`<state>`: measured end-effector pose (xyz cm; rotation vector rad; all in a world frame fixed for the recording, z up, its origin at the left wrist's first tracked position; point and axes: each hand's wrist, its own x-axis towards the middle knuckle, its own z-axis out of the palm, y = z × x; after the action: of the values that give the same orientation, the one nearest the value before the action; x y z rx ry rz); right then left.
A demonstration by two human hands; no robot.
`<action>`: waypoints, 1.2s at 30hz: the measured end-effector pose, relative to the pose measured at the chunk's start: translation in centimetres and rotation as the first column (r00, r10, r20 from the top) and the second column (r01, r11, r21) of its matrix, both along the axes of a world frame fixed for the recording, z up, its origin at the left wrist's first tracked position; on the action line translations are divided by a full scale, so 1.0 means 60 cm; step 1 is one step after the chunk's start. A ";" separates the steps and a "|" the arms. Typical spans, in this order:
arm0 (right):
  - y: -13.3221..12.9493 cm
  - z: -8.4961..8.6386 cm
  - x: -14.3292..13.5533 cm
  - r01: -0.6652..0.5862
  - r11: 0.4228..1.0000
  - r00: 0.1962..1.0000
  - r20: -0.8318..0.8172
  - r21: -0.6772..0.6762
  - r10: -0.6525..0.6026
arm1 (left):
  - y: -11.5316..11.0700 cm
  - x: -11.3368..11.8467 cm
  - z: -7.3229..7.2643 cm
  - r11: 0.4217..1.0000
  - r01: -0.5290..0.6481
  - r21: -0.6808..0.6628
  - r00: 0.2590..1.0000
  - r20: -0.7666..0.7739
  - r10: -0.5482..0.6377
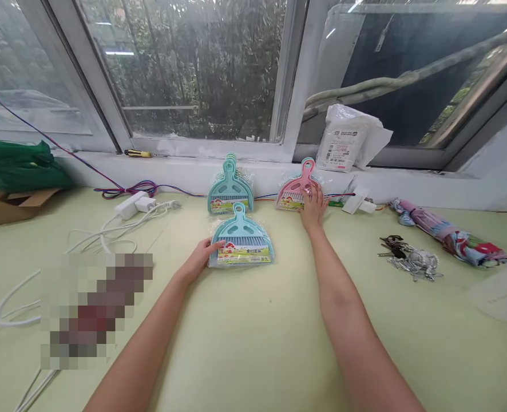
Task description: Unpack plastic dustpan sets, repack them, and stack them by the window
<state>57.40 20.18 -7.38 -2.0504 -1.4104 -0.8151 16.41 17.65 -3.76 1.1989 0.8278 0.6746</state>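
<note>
Your left hand point(201, 257): closed on the left edge of one light-blue dustpan-and-brush set point(238, 229), thumb across the front; the set is wrapped in clear plastic, handle pointing away from you.

Your right hand point(314, 207): fingers extended over the right side of a pink dustpan set point(294, 186), also wrapped; whether it grips, you cannot tell from this view.

Between your hands, farther off: a stack of teal dustpan sets point(229, 186), just behind the light-blue one and leaning near the window wall.

Right of your right hand: a bunch of keys point(391, 247) and a rolled, patterned bundle point(448, 230); beyond it, a white plastic-wrapped package point(341, 140) on the ledge.

Left of your left hand: white adapters point(130, 205), with cables; farther left, an open cardboard box point(17, 205) beside a green bag point(15, 163).

Beneath all but the package: your pale-green bench point(253, 343).
</note>
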 end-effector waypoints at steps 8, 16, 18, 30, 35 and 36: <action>-0.033 0.010 -0.010 -0.080 0.993 0.995 0.046 -0.088 0.084 | -0.004 -0.001 0.005 1.000 0.012 0.017 1.000 0.002 -0.012; -0.059 0.028 -0.010 -0.237 0.919 0.943 0.153 -0.315 0.295 | 0.000 0.000 -0.001 1.000 0.007 0.025 1.000 0.007 -0.007; -0.060 0.034 -0.008 -0.300 0.872 0.900 0.188 -0.387 0.393 | 0.002 0.000 -0.003 0.999 0.004 0.039 1.000 -0.002 -0.004; -0.002 0.028 0.019 -0.313 0.800 0.859 0.206 -0.513 0.468 | -0.003 0.000 0.002 0.999 -0.009 0.045 1.000 -0.004 0.009; 0.008 0.027 0.039 -0.354 0.764 0.848 0.159 -0.539 0.505 | -0.004 -0.001 0.002 0.999 0.003 0.050 1.000 0.006 -0.004; 0.005 0.027 0.043 -0.365 0.755 0.846 0.146 -0.544 0.514 | -0.003 0.000 0.001 0.999 0.005 0.054 1.000 0.012 -0.005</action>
<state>59.97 20.47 -5.74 -1.8361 -2.3754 -0.5903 16.40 17.45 -3.68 1.2440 0.8004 0.7036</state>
